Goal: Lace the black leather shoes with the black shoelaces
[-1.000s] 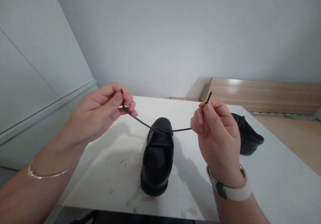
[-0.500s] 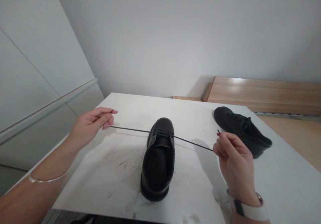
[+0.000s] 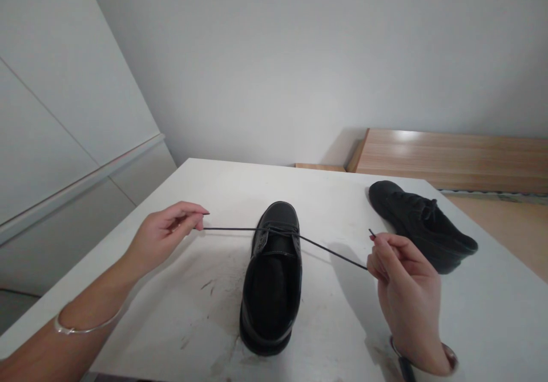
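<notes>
My left hand [image 3: 165, 234] and right hand [image 3: 406, 282], well apart, pinch the lace [image 3: 334, 252] of the black shoe [image 3: 272, 290] between them on the worktop [image 3: 492, 325], apparently tightening it, the next move calling for even tension

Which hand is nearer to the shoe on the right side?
The right hand, just in front of that shoe; the left hand is far to its left, past the other shoe.

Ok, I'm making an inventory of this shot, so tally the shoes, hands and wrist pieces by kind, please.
Shoes: 2 (middle shoe, right-hand shoe)
Hands: 2 (left hand, right hand)
Bangles: 1 (silver bangle)
Wristbands: 1 (right wristband, partly cut off)
Total: 6
</notes>
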Demonstrator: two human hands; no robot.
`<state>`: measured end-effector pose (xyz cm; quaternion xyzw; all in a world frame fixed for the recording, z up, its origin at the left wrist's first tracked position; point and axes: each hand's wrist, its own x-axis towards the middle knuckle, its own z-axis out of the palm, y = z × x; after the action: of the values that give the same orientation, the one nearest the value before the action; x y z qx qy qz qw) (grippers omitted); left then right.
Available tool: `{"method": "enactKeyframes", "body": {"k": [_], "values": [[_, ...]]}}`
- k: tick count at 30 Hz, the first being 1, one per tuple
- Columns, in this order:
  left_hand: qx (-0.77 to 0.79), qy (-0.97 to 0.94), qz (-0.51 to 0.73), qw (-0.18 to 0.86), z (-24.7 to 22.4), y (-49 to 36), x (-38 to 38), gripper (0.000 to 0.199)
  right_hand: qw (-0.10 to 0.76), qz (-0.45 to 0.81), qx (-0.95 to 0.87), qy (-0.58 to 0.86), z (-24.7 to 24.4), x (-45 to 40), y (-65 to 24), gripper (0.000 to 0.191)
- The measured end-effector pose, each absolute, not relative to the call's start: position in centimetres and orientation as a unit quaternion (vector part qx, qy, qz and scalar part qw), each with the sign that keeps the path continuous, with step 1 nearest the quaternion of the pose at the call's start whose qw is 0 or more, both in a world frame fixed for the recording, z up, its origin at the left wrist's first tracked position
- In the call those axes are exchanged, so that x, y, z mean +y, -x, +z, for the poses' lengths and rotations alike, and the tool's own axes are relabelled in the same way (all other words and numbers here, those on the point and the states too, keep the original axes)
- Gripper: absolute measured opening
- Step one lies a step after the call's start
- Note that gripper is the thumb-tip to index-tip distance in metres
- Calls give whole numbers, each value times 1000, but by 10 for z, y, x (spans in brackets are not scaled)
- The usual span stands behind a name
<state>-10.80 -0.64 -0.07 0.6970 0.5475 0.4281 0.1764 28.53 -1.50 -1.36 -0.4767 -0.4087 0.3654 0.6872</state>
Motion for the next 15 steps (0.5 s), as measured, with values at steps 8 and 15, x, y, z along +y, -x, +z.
{"method": "enactKeyframes", "body": {"k": [8,15], "values": [[547,-725,390,150,-1,105,-4,19,640,299,-468,531,-21,-17,-287,31],[554,-733,368,141,-4,105,-5,21,609,272,-495,557,-18,-18,-282,31]]}}
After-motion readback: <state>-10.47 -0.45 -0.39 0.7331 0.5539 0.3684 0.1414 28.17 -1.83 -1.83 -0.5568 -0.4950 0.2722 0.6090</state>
